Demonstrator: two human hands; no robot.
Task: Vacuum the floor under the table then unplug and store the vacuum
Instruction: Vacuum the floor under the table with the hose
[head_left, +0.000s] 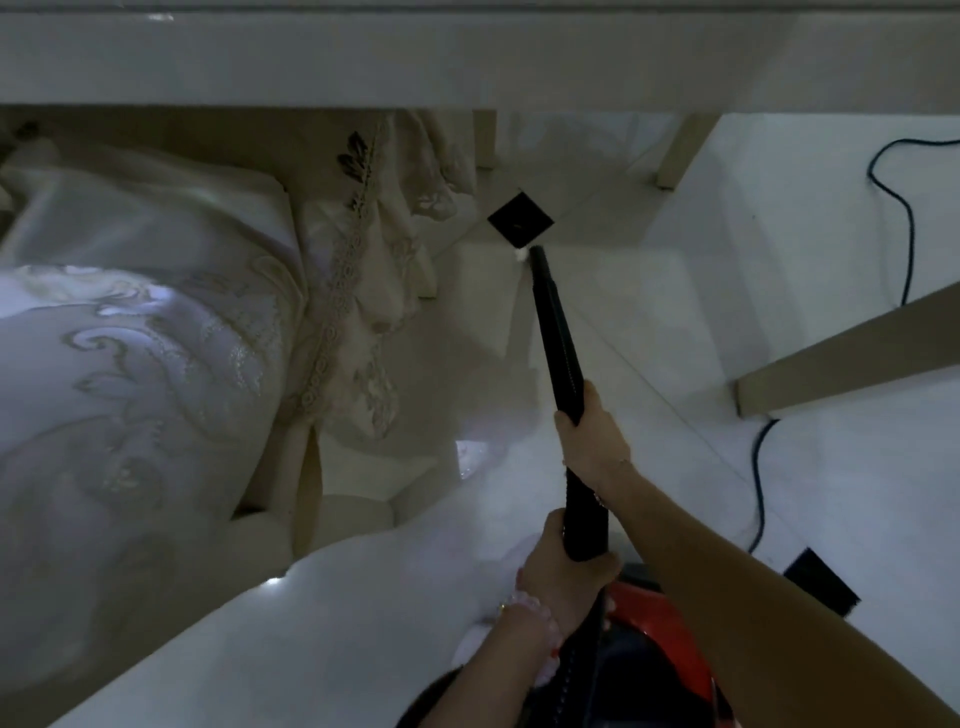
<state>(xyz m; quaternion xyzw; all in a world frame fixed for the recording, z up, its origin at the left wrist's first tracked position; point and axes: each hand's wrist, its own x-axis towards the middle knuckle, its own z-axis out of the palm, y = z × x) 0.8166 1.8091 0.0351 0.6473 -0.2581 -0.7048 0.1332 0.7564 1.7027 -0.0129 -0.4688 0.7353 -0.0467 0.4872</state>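
Observation:
A black vacuum wand (557, 332) reaches forward over the white tiled floor (810, 249), under the pale table edge (467, 57) across the top. Its tip touches a small white scrap (519, 254) beside a black diamond floor tile (520, 219). My right hand (592, 441) grips the wand at mid length. My left hand (563, 566) holds the thicker black rear end of the wand. The red and black vacuum body (654, 639) sits just below my hands. Its dark power cord (909, 218) snakes across the floor at the right.
A chair with an embroidered cream cover (156, 332) and a hanging lace cloth (363, 249) fills the left. Table legs (680, 150) stand at the back, and a slanted pale leg (852, 353) crosses the right. Another black tile (821, 582) lies at the right.

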